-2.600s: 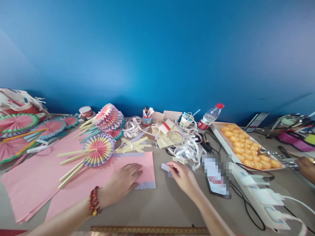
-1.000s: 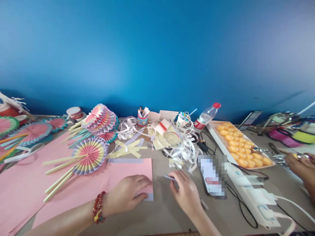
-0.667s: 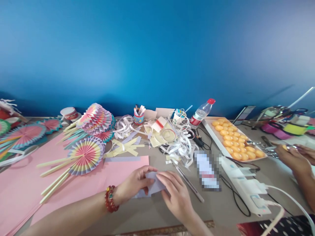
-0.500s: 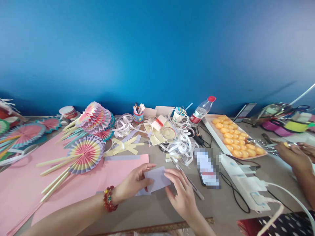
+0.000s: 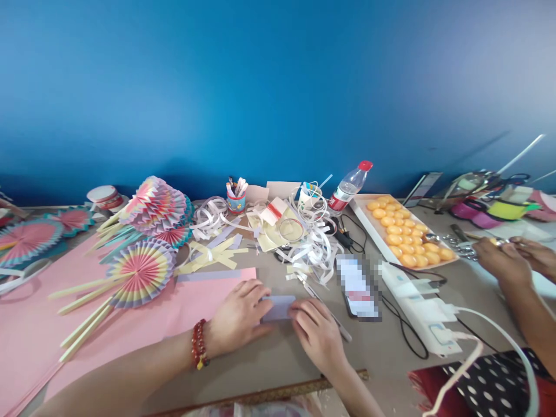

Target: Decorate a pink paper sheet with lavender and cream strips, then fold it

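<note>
Two hands meet over a small pale lilac rectangle of paper, which lies flat on the grey bench under and between the fingers. The left hand, with a red bead bracelet at its wrist, is spread open, its fingers laid flat on the paper's left end and closed around nothing. The right hand has bent fingers whose tips press the right end; whether its thumb is tucked beneath the paper I cannot tell. To do this pressing well, I judge, the left fingers should pin the piece without sliding while the right tips bear down with even weight, so it lies square and does not creep. Just left of the left fingers lies a large pink paper sheet, whose corner is best kept clear. Just beyond the right fingers lies a thin metal tool, near enough to snag.
</note>
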`<state>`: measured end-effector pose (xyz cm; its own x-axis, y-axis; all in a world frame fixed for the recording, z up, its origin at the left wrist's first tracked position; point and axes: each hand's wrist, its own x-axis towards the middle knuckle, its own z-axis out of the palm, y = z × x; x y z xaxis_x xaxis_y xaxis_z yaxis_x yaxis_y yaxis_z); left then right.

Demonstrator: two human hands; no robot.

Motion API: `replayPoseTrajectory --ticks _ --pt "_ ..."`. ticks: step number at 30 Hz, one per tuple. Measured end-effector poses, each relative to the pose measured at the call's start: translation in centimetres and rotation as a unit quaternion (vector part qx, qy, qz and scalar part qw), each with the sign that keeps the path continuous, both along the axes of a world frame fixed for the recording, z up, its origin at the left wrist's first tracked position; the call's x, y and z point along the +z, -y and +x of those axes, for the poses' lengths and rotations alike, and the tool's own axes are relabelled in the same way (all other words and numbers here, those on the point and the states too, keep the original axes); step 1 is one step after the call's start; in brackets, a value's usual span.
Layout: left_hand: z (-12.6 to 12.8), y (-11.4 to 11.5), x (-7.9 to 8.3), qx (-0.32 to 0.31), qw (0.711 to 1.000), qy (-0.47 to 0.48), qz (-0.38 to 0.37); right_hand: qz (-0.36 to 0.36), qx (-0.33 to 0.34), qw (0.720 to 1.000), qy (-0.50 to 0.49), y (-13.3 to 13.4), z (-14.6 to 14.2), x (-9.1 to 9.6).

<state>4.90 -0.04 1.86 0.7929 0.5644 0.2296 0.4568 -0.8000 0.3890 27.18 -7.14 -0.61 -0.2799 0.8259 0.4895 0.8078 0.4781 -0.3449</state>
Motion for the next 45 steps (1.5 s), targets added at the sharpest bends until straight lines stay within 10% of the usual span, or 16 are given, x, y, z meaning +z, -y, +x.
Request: replayPoseTrajectory --ticks 9,21,30,45 --pt "1.1 0.4 -1.0 -0.036 0.992 -0.108 0.055 -0.089 0.011 0.995 -0.053 0.0 0.4 -1.0" --pt "1.9 -1.3 -1.7 0.05 0.995 -0.045 -0.069 -0.137 -0.07 0.986 -0.064 -1.3 0.0 -0.6" --pt "0.7 3.4 -1.2 -0.087 0.993 -0.063 0.041 -0.16 -0.078 0.982 -0.058 -1.4 -0.1 -0.7" --pt "0.9 5.1 -2.8 -0.052 0.985 -0.152 0.066 -0.153 -0.091 0.984 -0.03 -1.5 -0.4 -0.7"
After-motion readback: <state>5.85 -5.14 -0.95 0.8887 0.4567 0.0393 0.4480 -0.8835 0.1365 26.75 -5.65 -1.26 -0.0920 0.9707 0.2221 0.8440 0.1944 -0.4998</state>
